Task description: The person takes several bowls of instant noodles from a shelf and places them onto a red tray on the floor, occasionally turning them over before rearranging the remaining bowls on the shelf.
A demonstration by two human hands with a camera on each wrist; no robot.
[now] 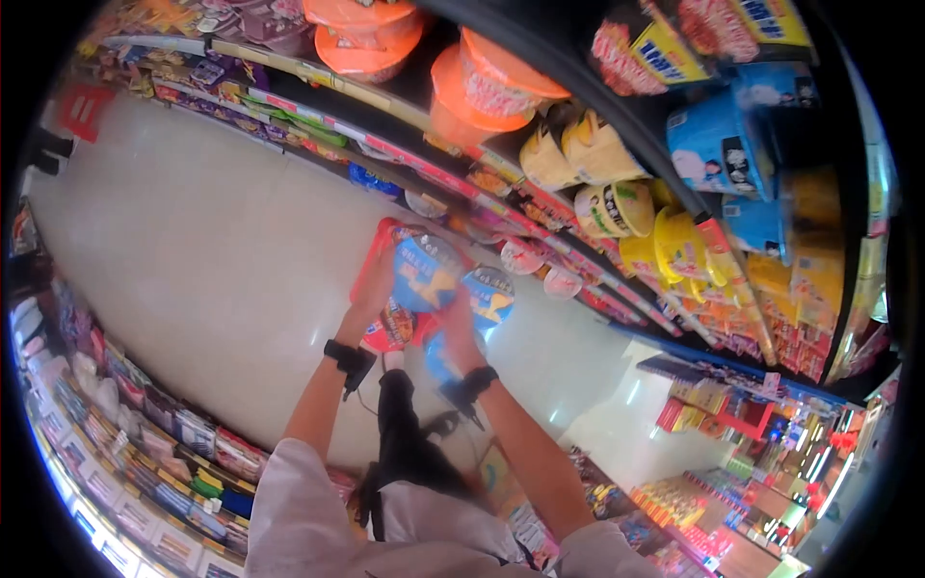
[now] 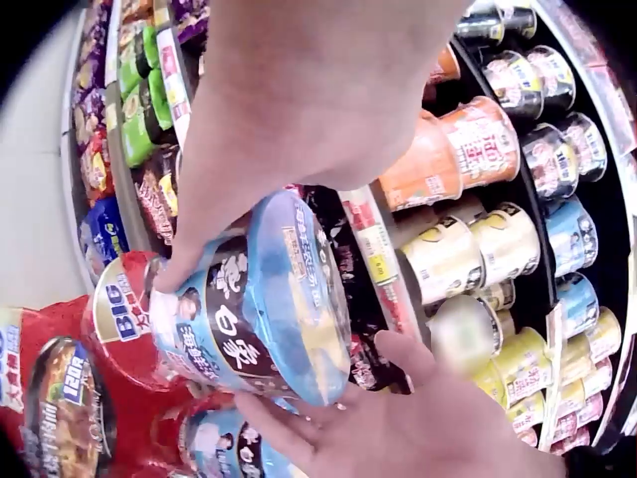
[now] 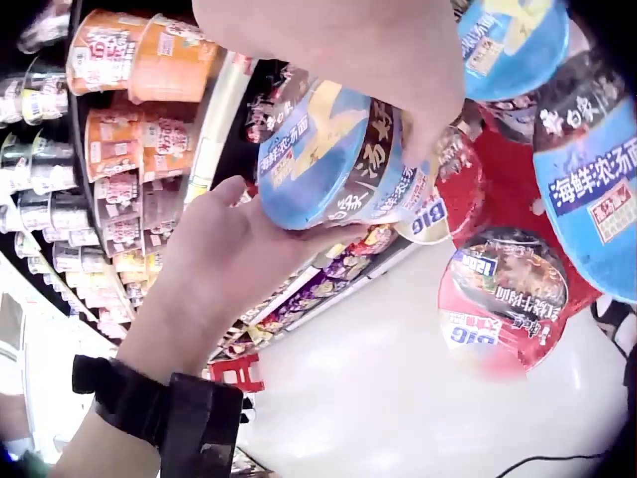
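Both hands hold a blue instant noodle cup (image 1: 424, 273) with a black label band, tilted on its side in the wrist views. My left hand (image 1: 379, 279) lies along its left side; the fingers wrap toward the base in the left wrist view. At the lower right is my right hand (image 1: 460, 323), blurred in the head view, with fingers under the lid edge and thumb by the rim (image 2: 398, 354). Below are a red noodle cup (image 3: 503, 299) marked BIG and another blue noodle cup (image 3: 597, 189), beside a flat red surface (image 2: 60, 324).
Shelves to the right carry orange noodle cups (image 1: 482, 91), cream cups (image 1: 614, 209) and yellow cups (image 1: 679, 241). A black shelf edge (image 1: 617, 116) juts overhead. Pale floor (image 1: 222, 222) runs along the aisle, with a red stool (image 1: 85, 111) far off. More packed shelves (image 1: 145, 453) stand at lower left.
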